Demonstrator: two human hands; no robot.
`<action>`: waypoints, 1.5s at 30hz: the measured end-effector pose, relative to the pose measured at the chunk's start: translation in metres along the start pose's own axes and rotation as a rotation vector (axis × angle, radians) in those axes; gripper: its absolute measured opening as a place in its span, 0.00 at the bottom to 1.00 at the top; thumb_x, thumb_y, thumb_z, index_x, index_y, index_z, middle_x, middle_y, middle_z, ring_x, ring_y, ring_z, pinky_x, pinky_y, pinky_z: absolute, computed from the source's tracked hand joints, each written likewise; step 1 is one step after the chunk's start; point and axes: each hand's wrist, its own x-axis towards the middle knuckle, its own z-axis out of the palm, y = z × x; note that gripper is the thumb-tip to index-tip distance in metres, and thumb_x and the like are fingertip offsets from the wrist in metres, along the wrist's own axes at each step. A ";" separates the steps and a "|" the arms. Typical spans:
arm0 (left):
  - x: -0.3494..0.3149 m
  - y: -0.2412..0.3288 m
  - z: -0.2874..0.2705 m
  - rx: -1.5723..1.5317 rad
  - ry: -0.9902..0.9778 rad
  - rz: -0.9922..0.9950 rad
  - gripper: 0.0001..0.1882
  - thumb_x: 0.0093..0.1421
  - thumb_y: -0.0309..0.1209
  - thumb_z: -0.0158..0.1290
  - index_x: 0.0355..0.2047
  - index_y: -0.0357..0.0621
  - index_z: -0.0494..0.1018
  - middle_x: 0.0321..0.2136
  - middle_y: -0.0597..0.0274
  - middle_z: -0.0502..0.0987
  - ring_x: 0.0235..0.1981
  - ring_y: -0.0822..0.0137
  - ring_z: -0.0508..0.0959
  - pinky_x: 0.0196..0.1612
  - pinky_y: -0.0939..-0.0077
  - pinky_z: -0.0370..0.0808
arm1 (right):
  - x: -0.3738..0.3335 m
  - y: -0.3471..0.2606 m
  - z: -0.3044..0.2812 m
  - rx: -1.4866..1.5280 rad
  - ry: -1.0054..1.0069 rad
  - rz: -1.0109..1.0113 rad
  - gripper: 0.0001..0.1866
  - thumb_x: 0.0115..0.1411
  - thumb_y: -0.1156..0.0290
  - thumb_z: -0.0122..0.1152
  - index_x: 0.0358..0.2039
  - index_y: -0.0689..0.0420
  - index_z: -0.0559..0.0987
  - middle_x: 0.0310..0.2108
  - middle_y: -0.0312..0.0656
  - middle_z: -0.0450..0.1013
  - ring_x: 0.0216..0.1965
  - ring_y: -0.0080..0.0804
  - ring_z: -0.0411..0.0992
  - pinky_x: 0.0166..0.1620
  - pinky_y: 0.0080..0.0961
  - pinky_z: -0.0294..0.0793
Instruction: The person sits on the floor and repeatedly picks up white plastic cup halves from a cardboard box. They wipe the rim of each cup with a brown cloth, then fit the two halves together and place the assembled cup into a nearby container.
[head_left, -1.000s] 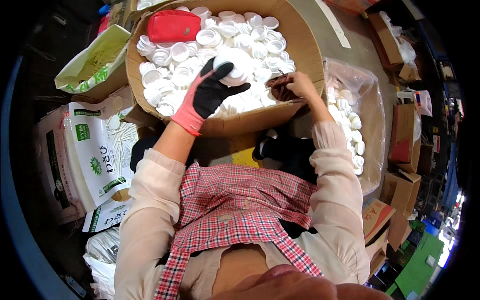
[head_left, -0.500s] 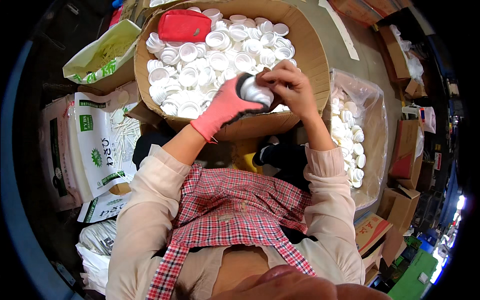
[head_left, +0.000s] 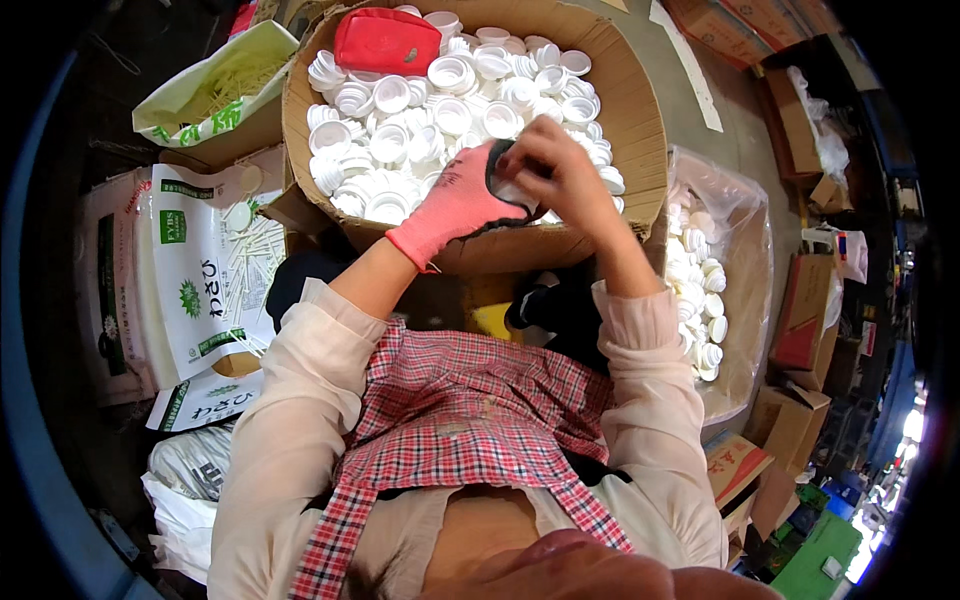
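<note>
My left hand [head_left: 455, 203], in a pink and black work glove, is closed around a white ribbed plastic piece [head_left: 513, 192]. Most of that piece is covered by the glove and fingers. Bare and bent, my right hand [head_left: 562, 172] meets it from the right, its fingers curled together at the top; what they pinch is hidden. Both hands are over the near right part of a large cardboard box [head_left: 640, 115]. Inside lie many loose white round plastic caps [head_left: 452, 117], some stacked in one another. A red pouch [head_left: 387, 42] rests on them at the far left.
Right of the box, a carton lined with clear plastic [head_left: 745, 300] contains more white pieces [head_left: 700, 290]. On the left are a white printed bag [head_left: 185, 290] with thin white sticks [head_left: 255, 265] and an open bag [head_left: 215, 85] of pale strands. Cardboard cartons [head_left: 808, 300] stand at the right.
My right hand has shifted slightly left and curled over the white piece, and my left glove has turned, so less of the piece shows. The whole view has shifted a little.
</note>
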 end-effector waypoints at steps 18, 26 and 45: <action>-0.006 0.013 -0.004 0.084 0.006 -0.001 0.37 0.39 0.33 0.67 0.52 0.39 0.69 0.41 0.53 0.76 0.43 0.60 0.76 0.48 0.71 0.72 | 0.004 -0.013 0.008 -0.022 0.012 0.032 0.09 0.46 0.82 0.62 0.30 0.60 0.77 0.30 0.41 0.68 0.32 0.36 0.73 0.37 0.29 0.73; 0.000 0.009 -0.020 -0.814 0.199 -0.022 0.24 0.49 0.23 0.63 0.48 0.36 0.70 0.41 0.61 0.76 0.42 0.71 0.76 0.46 0.76 0.74 | -0.010 0.016 0.003 0.892 0.274 0.402 0.07 0.54 0.79 0.63 0.31 0.59 0.74 0.31 0.34 0.74 0.33 0.18 0.71 0.39 0.18 0.72; -0.002 0.001 -0.005 -0.112 -0.043 0.105 0.19 0.62 0.24 0.48 0.55 0.36 0.66 0.50 0.53 0.70 0.50 0.66 0.72 0.53 0.74 0.71 | -0.082 0.005 -0.032 0.828 0.429 0.390 0.29 0.52 0.68 0.70 0.53 0.59 0.71 0.44 0.38 0.73 0.42 0.26 0.71 0.44 0.24 0.73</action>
